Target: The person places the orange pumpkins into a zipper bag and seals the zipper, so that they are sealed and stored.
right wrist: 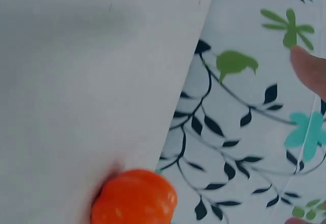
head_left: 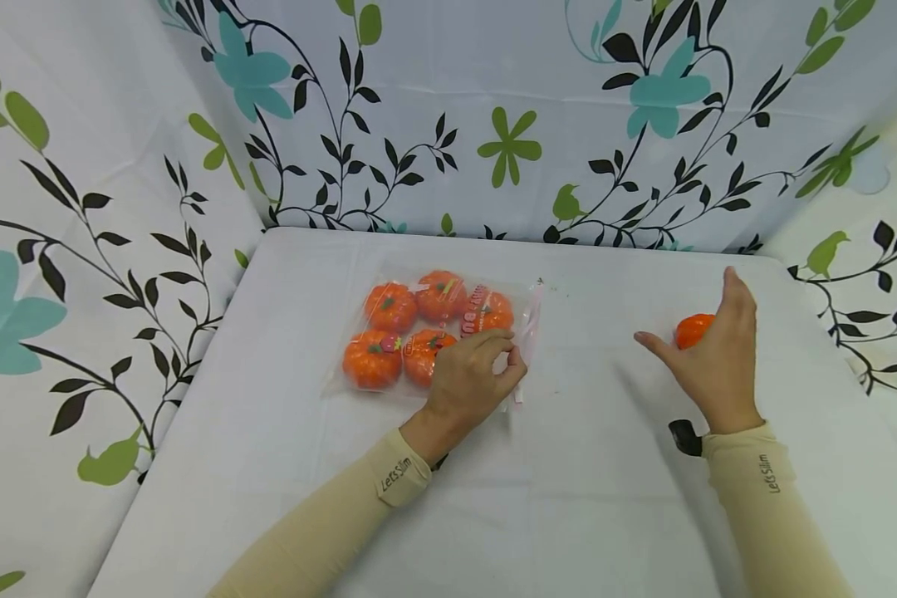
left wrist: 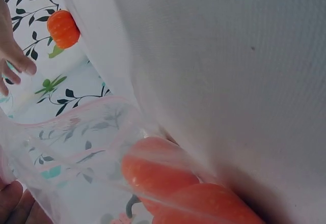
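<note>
Left sleeve (head_left: 314, 527) and right sleeve (head_left: 781, 531) nearest, cut off by head view's bottom edge. Left hand (head_left: 469, 378) pinches clear bag (head_left: 532, 320) near pink-edged end. Five pumpkins (head_left: 372, 360) visible inside, on table (head_left: 575, 465); cannot tell whether hand hides more. Bag lettering partly covered. Right hand (head_left: 718, 361) spread, grasping nothing, just beside loose pumpkin (head_left: 692, 330), partly hiding it; right wrist view crops pumpkin's lower part.

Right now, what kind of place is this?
Probably an indoor tabletop work spot: there's a white table, leaf-patterned cloth hung around it, and a clear bag holding orange pumpkin shapes.
</note>
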`<state>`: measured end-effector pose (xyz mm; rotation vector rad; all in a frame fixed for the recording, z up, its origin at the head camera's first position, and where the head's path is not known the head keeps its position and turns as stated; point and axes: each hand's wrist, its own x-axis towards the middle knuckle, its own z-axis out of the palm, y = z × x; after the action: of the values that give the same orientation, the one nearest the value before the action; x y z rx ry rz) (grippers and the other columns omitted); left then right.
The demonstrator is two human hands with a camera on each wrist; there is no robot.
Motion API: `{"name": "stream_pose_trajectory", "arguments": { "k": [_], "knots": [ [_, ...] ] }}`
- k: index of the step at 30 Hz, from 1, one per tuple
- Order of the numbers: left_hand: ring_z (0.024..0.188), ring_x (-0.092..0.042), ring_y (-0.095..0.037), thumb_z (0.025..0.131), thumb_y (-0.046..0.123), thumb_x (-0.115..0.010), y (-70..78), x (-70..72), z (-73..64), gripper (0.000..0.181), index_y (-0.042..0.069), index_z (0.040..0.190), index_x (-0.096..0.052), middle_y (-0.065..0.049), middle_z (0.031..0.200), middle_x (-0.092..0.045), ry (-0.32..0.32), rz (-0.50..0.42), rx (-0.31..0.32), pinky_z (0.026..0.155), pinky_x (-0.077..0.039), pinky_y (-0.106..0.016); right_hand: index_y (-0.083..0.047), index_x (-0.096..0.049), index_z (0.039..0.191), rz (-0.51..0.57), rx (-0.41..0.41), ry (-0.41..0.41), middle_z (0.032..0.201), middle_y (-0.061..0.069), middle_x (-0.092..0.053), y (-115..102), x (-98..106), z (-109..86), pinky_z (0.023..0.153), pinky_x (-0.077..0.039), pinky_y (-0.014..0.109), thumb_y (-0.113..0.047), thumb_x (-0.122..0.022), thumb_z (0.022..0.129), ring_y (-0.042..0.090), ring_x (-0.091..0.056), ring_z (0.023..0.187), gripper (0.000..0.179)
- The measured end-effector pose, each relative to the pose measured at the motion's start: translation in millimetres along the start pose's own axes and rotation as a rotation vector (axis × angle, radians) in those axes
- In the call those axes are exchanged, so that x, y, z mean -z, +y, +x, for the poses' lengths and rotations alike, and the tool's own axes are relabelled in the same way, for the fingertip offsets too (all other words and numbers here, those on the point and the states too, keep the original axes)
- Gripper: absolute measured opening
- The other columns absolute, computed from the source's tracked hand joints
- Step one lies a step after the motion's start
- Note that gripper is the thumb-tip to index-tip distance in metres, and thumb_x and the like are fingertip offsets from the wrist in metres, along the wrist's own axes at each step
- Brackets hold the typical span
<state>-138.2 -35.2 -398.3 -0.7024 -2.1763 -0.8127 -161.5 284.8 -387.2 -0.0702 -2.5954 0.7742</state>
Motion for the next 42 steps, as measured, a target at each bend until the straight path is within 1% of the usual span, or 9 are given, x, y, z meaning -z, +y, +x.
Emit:
{"name": "stream_pose_trajectory", "arguments": {
  "k": [4,8,12,16,21,27,34,38,42],
  "knots": [
    [0.083,-0.074,-0.016,0.081,0.006,-0.072,0.2,0.7,0.3,0.006,0.003,0.084,-0.076,-0.007,0.094,-0.077,-0.004,-0.004,0.005,0.069,-0.059,-0.026,-0.017,0.010,0.162,-0.019,-0.144,-0.046,0.168,0.010,0.008,19,14,5.3,0.115,-0.019,0.062,-0.047,-0.089,0.071,0.034,0.000,0.154,0.137],
    [0.082,-0.074,-0.016,0.081,0.006,-0.073,0.3,1.5,0.5,0.006,0.003,0.084,-0.076,-0.007,0.094,-0.077,-0.007,-0.007,0.007,0.068,-0.059,-0.025,-0.018,0.020,0.159,-0.004,-0.266,-0.134,0.167,0.013,0.017,36,20,5.9,0.111,-0.019,0.067,-0.051,-0.086,0.074,0.044,-0.001,0.152,0.140],
    [0.081,-0.074,-0.016,0.081,0.007,-0.073,0.4,2.6,0.4,0.006,0.003,0.085,-0.076,-0.008,0.094,-0.077,-0.007,-0.004,0.009,0.067,-0.059,-0.024,-0.014,0.025,0.157,-0.003,-0.367,-0.221,0.165,0.020,0.020,51,20,4.8,0.109,-0.018,0.071,-0.053,-0.082,0.077,0.053,-0.004,0.148,0.139],
    [0.082,-0.074,-0.016,0.082,0.008,-0.073,0.6,2.4,-0.1,0.007,0.003,0.085,-0.077,-0.008,0.095,-0.077,-0.014,0.001,0.012,0.067,-0.058,-0.023,-0.009,0.025,0.156,-0.016,-0.449,-0.283,0.163,0.028,0.017,61,19,3.3,0.106,-0.021,0.073,-0.060,-0.078,0.078,0.058,-0.009,0.145,0.139],
    [0.082,-0.074,-0.016,0.082,0.008,-0.073,0.9,2.0,-0.2,0.008,0.003,0.086,-0.077,-0.008,0.095,-0.077,-0.017,0.004,0.015,0.067,-0.058,-0.023,0.000,0.018,0.156,-0.037,-0.510,-0.346,0.160,0.037,0.006,68,18,4.1,0.104,-0.027,0.073,-0.064,-0.075,0.078,0.060,-0.017,0.142,0.137],
    [0.082,-0.074,-0.016,0.082,0.008,-0.073,0.9,1.9,0.1,0.007,0.003,0.085,-0.077,-0.007,0.095,-0.077,-0.014,0.013,0.013,0.066,-0.058,-0.023,0.008,0.007,0.156,-0.049,-0.517,-0.412,0.156,0.040,-0.009,75,15,6.4,0.104,-0.029,0.073,-0.063,-0.073,0.082,0.059,-0.020,0.140,0.130],
    [0.082,-0.074,-0.016,0.081,0.008,-0.074,1.2,1.4,-0.4,0.006,0.003,0.084,-0.076,-0.008,0.095,-0.077,-0.018,0.010,0.013,0.065,-0.058,-0.023,0.012,-0.009,0.155,-0.038,-0.473,-0.415,0.150,0.042,-0.022,80,11,4.1,0.107,-0.031,0.070,-0.058,-0.067,0.089,0.057,-0.028,0.134,0.112],
    [0.083,-0.074,-0.016,0.082,0.009,-0.074,1.5,1.5,-0.4,0.006,0.004,0.084,-0.076,-0.007,0.096,-0.077,-0.023,0.017,0.016,0.066,-0.058,-0.023,0.011,-0.012,0.155,0.003,-0.444,-0.425,0.151,0.040,-0.025,72,8,2.7,0.105,-0.034,0.069,-0.062,-0.067,0.088,0.055,-0.033,0.131,0.113],
    [0.083,-0.074,-0.016,0.082,0.009,-0.074,1.6,1.6,-0.2,0.006,0.004,0.084,-0.076,-0.007,0.095,-0.077,-0.024,0.022,0.019,0.067,-0.058,-0.024,0.006,-0.014,0.157,0.059,-0.429,-0.440,0.155,0.034,-0.025,56,5,2.0,0.101,-0.039,0.068,-0.067,-0.066,0.085,0.052,-0.036,0.132,0.115]
  ]
}}
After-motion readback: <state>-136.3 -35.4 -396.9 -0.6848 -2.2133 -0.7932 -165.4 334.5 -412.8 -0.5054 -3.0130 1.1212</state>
